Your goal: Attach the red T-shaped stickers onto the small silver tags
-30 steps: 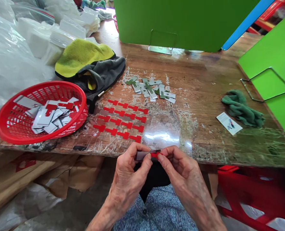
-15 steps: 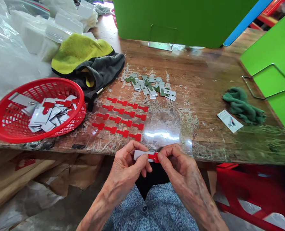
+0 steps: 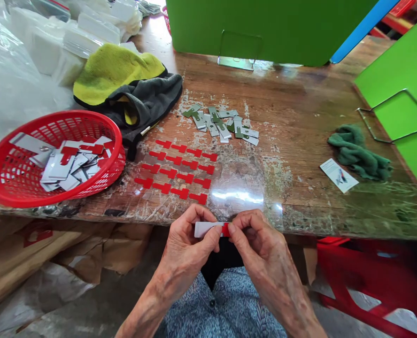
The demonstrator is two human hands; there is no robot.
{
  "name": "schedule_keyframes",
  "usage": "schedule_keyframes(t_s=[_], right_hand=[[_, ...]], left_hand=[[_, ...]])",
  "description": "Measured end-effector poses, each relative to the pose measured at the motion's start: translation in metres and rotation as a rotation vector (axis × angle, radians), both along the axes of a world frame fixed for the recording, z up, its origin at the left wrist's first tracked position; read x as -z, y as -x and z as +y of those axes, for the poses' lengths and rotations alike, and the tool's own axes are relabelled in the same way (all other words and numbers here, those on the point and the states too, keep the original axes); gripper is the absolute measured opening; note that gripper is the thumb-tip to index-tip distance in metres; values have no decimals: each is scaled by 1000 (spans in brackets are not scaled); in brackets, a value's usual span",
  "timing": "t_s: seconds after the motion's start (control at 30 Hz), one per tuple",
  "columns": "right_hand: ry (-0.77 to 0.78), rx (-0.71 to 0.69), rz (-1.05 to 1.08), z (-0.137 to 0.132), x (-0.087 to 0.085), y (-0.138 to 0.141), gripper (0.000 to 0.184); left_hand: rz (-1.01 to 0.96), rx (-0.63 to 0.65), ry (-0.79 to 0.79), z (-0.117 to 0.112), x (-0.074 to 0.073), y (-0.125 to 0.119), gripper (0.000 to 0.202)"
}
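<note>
Between both hands, at the table's front edge, is a flat white strip [image 3: 202,229] with a red T-shaped piece [image 3: 226,229] at its right end. My left hand [image 3: 190,239] pinches the strip from the left, thumb on top. My right hand [image 3: 258,239] pinches the red end, its thumb covering part of it. Just beyond lie rows of similar red T-shaped pieces [image 3: 179,193] on the table. Farther back is a loose pile of white strips with dark green pieces [image 3: 222,124]. A red basket [image 3: 53,201] at the left holds several white strips with red pieces [image 3: 63,164].
A yellow and grey cloth [image 3: 120,75] lies behind the basket, beside plastic bags [image 3: 14,70]. Green boards [image 3: 272,28] with wire handles stand at the back and right. A green cloth [image 3: 359,155] and a printed card [image 3: 338,176] lie on the worn table [image 3: 293,108].
My left thumb has slid right along the strip, over part of the red piece. My right thumb has shifted slightly left, and less red shows between the hands.
</note>
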State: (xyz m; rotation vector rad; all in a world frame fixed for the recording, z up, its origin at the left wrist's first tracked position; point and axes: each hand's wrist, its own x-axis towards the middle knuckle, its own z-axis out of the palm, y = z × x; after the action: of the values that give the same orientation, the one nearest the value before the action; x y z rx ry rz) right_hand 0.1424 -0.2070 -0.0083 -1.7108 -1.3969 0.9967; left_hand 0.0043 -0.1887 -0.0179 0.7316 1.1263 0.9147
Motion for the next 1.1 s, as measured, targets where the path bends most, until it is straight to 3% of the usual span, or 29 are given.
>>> schedule_keyframes(t_s=[0.2,0.37,0.43,0.53,0.6,0.7,0.77,0.9,1.0,1.1], right_hand=[[-107,3,-105,-2,0,4,19],[-149,14,-160,-5,2,10,15],[-104,94,-87,-5,4,10,6],[-1,188,146,-3,5,8,37],[88,124,297,1,3,5,40],[216,-19,436,6,-1,2,29],[272,-75,536,9,-4,2,34],[265,-54,689,11,-6,6,35],[196,-59,586,13,-2,8,31],[-7,-10,224,16,8,3,26]], left_hand=[[41,-48,-60,-6,9,-1,16],[150,-63,-105,-8,5,-2,15],[203,-85,-138,-7,2,-2,15],[210,-127,-168,-6,-1,-3,13],[160,-128,-158,-4,-4,-3,13],[64,-89,-133,-2,-7,0,13],[3,-62,-107,-1,-7,3,12],[-99,-66,-55,-1,-2,4,12],[-77,-82,-67,3,-5,7,13],[98,-176,-161,16,-21,26,11]])
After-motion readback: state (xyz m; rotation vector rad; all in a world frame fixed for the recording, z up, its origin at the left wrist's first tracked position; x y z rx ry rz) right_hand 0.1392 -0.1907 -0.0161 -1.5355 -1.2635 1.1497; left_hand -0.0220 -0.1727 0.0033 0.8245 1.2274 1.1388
